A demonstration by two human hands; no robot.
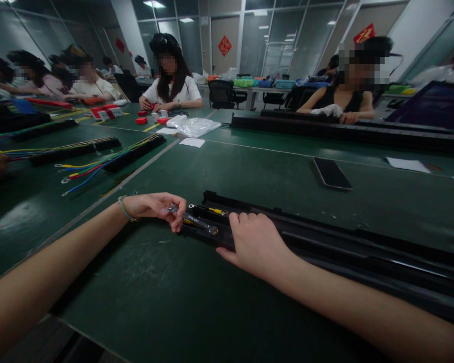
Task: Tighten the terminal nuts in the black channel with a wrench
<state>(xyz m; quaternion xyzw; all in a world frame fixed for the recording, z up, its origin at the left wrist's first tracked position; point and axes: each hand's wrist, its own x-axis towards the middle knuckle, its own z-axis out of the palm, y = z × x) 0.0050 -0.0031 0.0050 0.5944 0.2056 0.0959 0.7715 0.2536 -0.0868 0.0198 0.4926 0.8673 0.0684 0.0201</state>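
My left hand (pixel 160 206) holds a metal wrench (pixel 196 223) near its open-jaw end. The wrench's ring end rests at the near side of a long black housing (pixel 325 234), close to its left end. My right hand (pixel 255 242) is closed over the housing just right of the ring end, its fingers wrapped over the black part and its thumb on the near side. Between my hands, a yellow-sleeved cable lug (pixel 210 209) lies in the housing. Another yellow piece (pixel 187 221) shows partly behind the wrench.
A phone (pixel 332 173) lies beyond the housing. Bundles of coloured cables with ring lugs (pixel 94 166) are at the left. Plastic bags (pixel 199 126), red and white parts (pixel 108 112) and another long black housing (pixel 344 128) lie farther back. Several people sit around the green table (pixel 136 282).
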